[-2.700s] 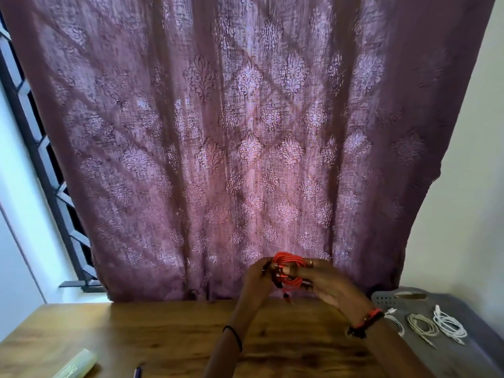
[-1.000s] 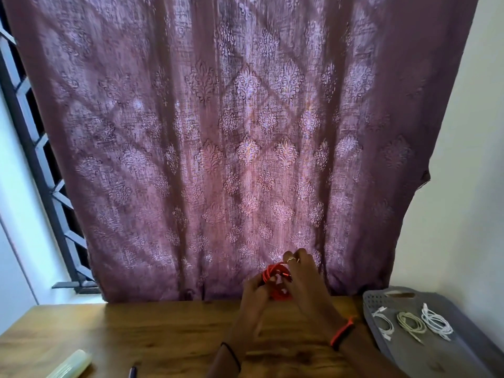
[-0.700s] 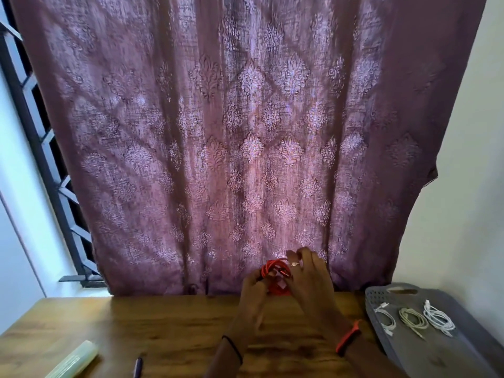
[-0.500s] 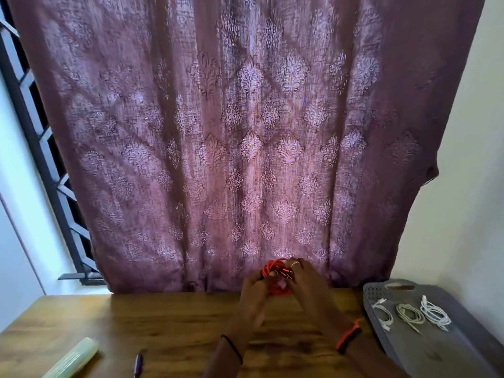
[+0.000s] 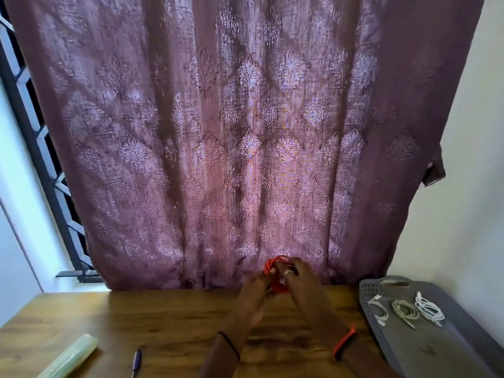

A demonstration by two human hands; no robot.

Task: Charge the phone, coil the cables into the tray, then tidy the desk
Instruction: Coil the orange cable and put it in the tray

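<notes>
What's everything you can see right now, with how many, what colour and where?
red cable: one, red, coiled, held above the desk's far edge
tray: one, grey, right end of the desk
white cables: two, white, coiled in the tray, flanking the beige one
beige cable: one, beige, coiled, middle of the three
desk: one, brown wood, across the bottom
pen: one, blue-purple, desk's near edge
pale case: one, pale green, desk's near-left corner
curtain: one, patterned purple, behind the desk
window grille: one, black, left of the curtain
left hand: one, black wristband, holds the red cable
right hand: one, red wristband, holds the red cable
</notes>
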